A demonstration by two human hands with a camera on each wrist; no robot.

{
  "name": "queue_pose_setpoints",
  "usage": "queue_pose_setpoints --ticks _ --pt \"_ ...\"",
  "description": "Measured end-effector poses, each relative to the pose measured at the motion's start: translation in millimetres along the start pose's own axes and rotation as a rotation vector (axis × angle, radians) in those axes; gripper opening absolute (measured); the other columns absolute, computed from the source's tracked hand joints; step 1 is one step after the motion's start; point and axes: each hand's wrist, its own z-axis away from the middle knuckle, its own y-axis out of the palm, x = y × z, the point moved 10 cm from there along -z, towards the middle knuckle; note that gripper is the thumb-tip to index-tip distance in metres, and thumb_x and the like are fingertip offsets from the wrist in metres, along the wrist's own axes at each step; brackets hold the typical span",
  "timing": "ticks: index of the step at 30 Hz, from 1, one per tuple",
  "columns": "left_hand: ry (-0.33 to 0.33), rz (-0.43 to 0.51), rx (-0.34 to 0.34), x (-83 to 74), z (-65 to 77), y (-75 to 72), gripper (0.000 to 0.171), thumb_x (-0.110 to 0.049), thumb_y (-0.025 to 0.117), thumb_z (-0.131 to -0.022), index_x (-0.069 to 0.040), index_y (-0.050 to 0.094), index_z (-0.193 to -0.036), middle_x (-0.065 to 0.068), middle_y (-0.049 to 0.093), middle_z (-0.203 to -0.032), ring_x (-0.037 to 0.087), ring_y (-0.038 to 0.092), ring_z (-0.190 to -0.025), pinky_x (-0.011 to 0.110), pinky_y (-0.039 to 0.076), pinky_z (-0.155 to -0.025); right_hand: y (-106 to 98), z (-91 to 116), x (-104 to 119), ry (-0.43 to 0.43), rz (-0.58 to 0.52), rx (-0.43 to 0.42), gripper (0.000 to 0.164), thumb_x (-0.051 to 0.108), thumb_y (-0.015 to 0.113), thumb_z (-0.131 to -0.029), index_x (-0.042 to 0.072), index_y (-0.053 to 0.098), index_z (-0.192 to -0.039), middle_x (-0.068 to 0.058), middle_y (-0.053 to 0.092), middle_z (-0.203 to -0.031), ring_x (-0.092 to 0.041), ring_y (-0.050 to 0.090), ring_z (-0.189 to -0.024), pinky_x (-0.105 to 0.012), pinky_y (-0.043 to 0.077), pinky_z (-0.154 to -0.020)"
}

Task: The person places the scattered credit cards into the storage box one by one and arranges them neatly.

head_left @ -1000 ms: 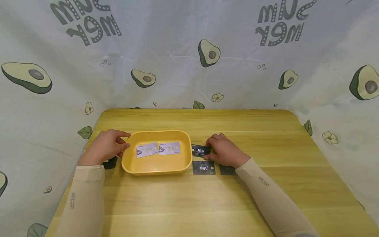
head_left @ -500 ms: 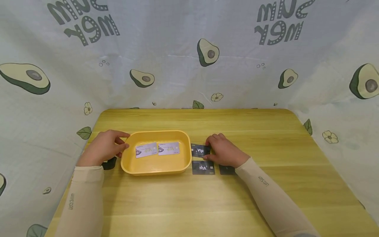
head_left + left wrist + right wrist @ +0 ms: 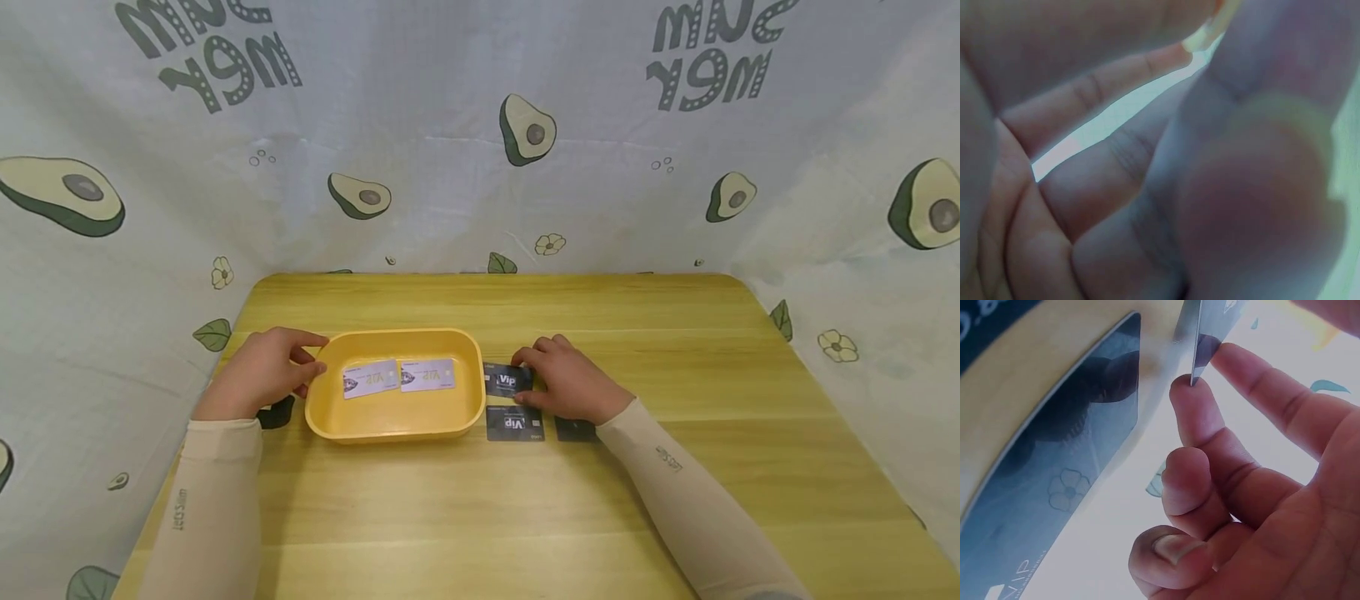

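Note:
My left hand [image 3: 262,371] grips the left rim of a yellow plastic tray [image 3: 397,437]. Its fingers fill the left wrist view, blurred, with a sliver of yellow rim at the top. Two pale VIP cards [image 3: 371,379] lie side by side in the tray. Just beyond the tray's right side, my right hand [image 3: 566,379] pinches a black VIP card [image 3: 506,380] by its right end. The right wrist view shows that held card [image 3: 1207,344] edge-on at the fingertips. A second black VIP card [image 3: 515,423] lies flat on the table below it.
Partly covered by my right wrist, another black card [image 3: 574,429] lies on the wooden table [image 3: 465,508]. A black object [image 3: 276,413] shows under my left wrist. Behind the table hangs a pale curtain [image 3: 442,100] printed with avocados.
My right index finger has shifted slightly left along the top of the black card. My left hand, the tray and the other cards stay in place.

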Motion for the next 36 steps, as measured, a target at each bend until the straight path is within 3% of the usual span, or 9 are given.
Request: queue_pose_setpoints --ticks 14,22,36 --pt "-0.004 -0.003 -0.005 0.6 -0.5 -0.4 0.049 -0.014 0.074 -0.099 0.0 0.062 -0.145 0.016 0.077 -0.106 0.019 0.074 -0.066 0.034 0.057 -0.066 0.2 -1.5 8.9 -0.056 0.131 -0.091 0.05 0.047 0.076 -0.089 0.009 0.075 -0.122 -0.005 0.065 -0.103 -0.024 0.053 -0.09 -0.041 0.051 -0.083" --pt "-0.003 -0.005 -0.006 0.6 -0.1 -0.6 0.05 -0.015 0.075 -0.099 0.0 0.062 -0.145 0.015 0.077 -0.105 0.019 0.074 -0.066 0.034 0.057 -0.067 -3.3 -0.3 23.4 -0.157 0.3 -0.142 0.051 0.05 0.076 -0.089 0.002 0.077 -0.104 -0.007 0.065 -0.095 -0.027 0.053 -0.086 -0.042 0.052 -0.08" --pt "0.011 -0.012 0.004 -0.5 0.4 -0.3 0.049 -0.013 0.073 -0.1 0.001 0.061 -0.145 0.015 0.077 -0.104 0.02 0.075 -0.067 0.034 0.056 -0.067 -6.5 -0.7 15.3 -0.123 0.309 -0.18 0.052 0.055 0.073 -0.085 0.004 0.077 -0.097 -0.006 0.064 -0.09 -0.025 0.053 -0.082 -0.042 0.053 -0.073"
